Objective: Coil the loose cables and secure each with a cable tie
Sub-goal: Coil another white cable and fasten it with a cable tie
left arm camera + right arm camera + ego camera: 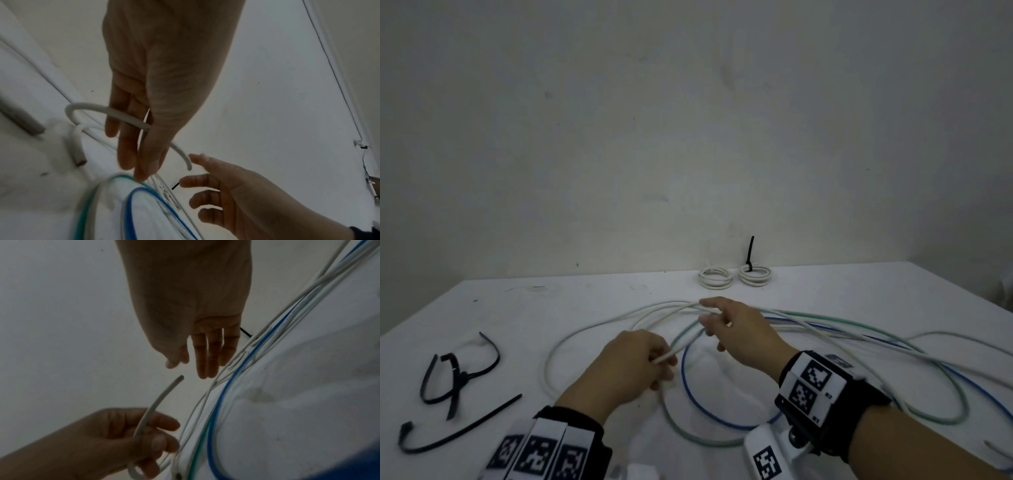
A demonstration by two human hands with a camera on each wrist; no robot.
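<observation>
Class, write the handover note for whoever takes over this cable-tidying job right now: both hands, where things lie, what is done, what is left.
Left hand pinches the end of a white cable.
Right hand is open, reaching toward it.
Loose white, green and blue cables sprawl across the table.
Done: two white coils at the back; a black tie shows on the right one only.
Spare black ties lie left.
Left: coil and tie the loose cables.

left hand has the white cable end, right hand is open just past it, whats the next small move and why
Probably bring the right hand onto the white cable just beyond the left hand and bend the first loop. The left hand pinches it near its free end, the right hand's fingers are straight and hold nothing, and the cable lies uncoiled on the table.
</observation>
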